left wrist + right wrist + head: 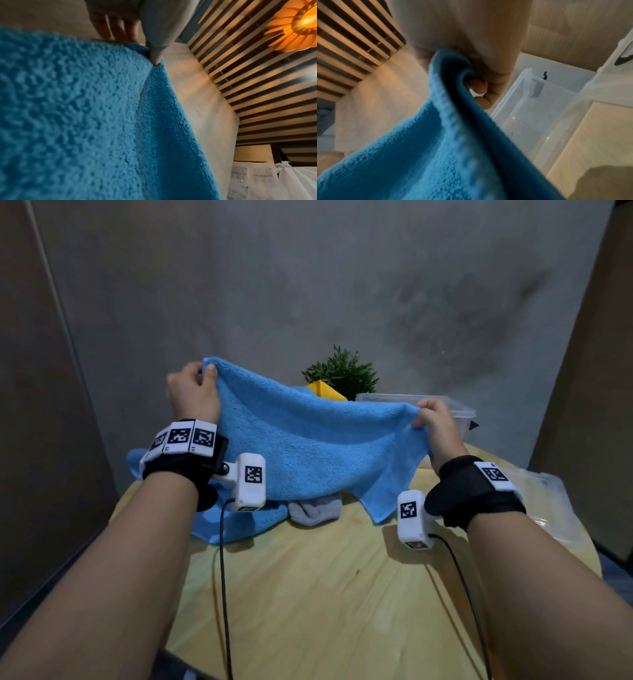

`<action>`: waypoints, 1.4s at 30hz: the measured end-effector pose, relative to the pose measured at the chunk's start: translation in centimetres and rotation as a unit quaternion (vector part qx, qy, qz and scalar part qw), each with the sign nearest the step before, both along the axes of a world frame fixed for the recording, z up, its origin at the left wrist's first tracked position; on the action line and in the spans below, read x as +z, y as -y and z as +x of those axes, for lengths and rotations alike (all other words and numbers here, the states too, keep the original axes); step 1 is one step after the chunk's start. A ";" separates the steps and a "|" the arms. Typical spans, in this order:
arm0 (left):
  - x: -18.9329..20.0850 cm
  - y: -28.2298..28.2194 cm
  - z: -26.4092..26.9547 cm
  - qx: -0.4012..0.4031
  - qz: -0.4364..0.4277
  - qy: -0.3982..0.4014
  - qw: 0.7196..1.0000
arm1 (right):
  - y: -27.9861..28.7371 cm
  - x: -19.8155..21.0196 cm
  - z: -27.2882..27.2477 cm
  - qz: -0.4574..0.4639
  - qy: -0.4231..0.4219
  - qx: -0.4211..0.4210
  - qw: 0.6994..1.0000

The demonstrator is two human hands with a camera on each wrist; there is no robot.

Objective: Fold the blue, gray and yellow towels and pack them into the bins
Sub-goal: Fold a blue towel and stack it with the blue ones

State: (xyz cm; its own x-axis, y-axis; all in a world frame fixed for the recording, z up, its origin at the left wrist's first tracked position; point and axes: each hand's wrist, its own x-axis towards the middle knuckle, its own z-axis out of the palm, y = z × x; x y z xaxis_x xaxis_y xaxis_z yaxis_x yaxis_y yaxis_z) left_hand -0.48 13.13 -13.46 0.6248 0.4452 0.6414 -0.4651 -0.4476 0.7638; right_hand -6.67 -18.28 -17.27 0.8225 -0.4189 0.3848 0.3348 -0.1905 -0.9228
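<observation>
Round wooden table (342, 594) carries everything. Blue towel (308, 453) is the largest item: lifted clear above the table and stretched between both hands, top edge sagging in the middle, lower part hanging down to the tabletop at left; likely held this way to open it flat before a first fold. A second patch of blue cloth lies below the left wrist; cannot tell whether it is the same towel. Two clear plastic bins: one (455, 409) at the far right behind the towel, one (548, 508) near the right edge, both within reach for packing. One gray towel (315, 510) lies crumpled under the blue one; one yellow towel (323, 390) shows only a corner behind it. One small green plant (342, 373) at the back. Left hand (193, 392) pinches the top left corner between thumb and fingers; right hand (436, 422) has fingers curled tight round the right corner. No towel folded or packed yet.
</observation>
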 end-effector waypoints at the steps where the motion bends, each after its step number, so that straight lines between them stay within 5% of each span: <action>1: -0.2 -0.2 0.1 0.013 0.002 -0.009 1.000 | 0.0 0.0 0.2 -0.019 -0.010 -0.002 1.000; 5: -0.3 -0.6 0.0 0.019 -0.037 -0.004 0.999 | 0.7 -0.3 0.9 -0.120 -0.022 -0.093 0.988; 10: -0.3 -0.4 -0.5 0.008 -0.083 0.053 0.995 | 1.2 -0.2 1.1 -0.082 0.008 -0.225 0.971; 14: 0.3 1.0 -1.3 -0.064 -0.151 0.078 0.983 | 0.9 0.1 1.2 -0.027 0.025 -0.251 0.967; 20: 1.5 2.6 -2.9 -0.156 -0.168 0.134 0.964 | 0.0 0.9 0.8 0.151 0.074 -0.170 0.971; 24: 1.7 3.6 -3.6 -0.305 -0.270 0.177 0.896 | -0.9 1.7 0.4 0.279 0.151 -0.053 0.947; 28: 0.1 4.0 -3.6 -0.397 -0.331 0.169 0.839 | -1.2 0.2 0.3 0.371 0.141 0.059 0.916; 33: -3.3 2.8 -2.4 -0.365 -0.478 0.030 0.798 | -0.2 -1.8 0.1 0.422 0.064 0.106 0.898; 36: -5.4 1.3 -1.6 -0.360 -0.443 -0.102 0.815 | 1.3 -3.2 0.3 0.469 0.005 0.079 0.879; 38: -6.4 0.4 -1.4 -0.374 -0.368 -0.205 0.826 | 1.9 -4.0 1.0 0.366 -0.073 0.017 0.928; 40: -7.1 0.0 -1.5 -0.367 -0.307 -0.265 0.837 | 2.2 -4.8 1.9 0.115 -0.174 -0.034 0.977; 42: -7.1 0.1 -1.9 -0.332 -0.215 -0.283 0.874 | 2.1 -5.0 2.2 -0.066 -0.233 -0.038 0.969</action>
